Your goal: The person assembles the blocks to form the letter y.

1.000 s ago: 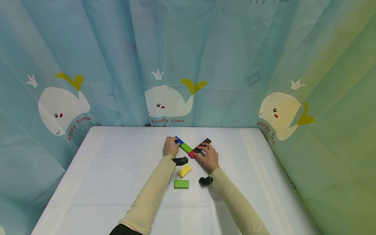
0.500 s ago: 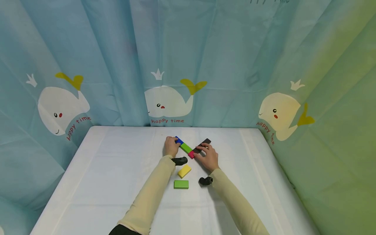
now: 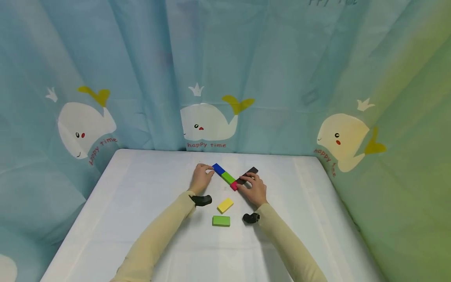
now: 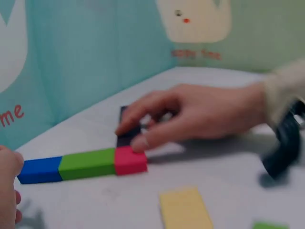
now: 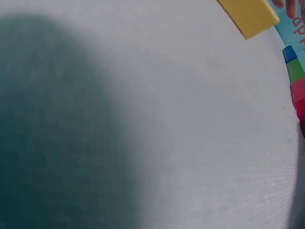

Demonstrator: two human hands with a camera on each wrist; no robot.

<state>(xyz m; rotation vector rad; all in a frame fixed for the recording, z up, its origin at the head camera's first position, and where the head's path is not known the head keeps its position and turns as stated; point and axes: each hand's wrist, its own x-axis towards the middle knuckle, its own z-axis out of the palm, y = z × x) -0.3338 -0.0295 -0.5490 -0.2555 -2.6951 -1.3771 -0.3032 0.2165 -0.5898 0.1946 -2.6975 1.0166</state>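
A blue block, a green block and a red block lie end to end in a slanted row. From the red end a long black block runs off to the far right, making a V shape. My right hand is at this corner: its index finger lies over the black block's far side, its thumb at the near side against the red block's edge. My left hand holds nothing; its fingertips are right at the blue block's outer end. In the right wrist view the right hand is hidden.
A yellow block and a second green block lie on the white table between the forearms. A black wrist device sits on each wrist. A curtain with whale prints hangs behind the table.
My left hand has drawn back to the left off the blue block, showing more of it. The right hand and the blocks keep their places; the head view has shifted slightly.
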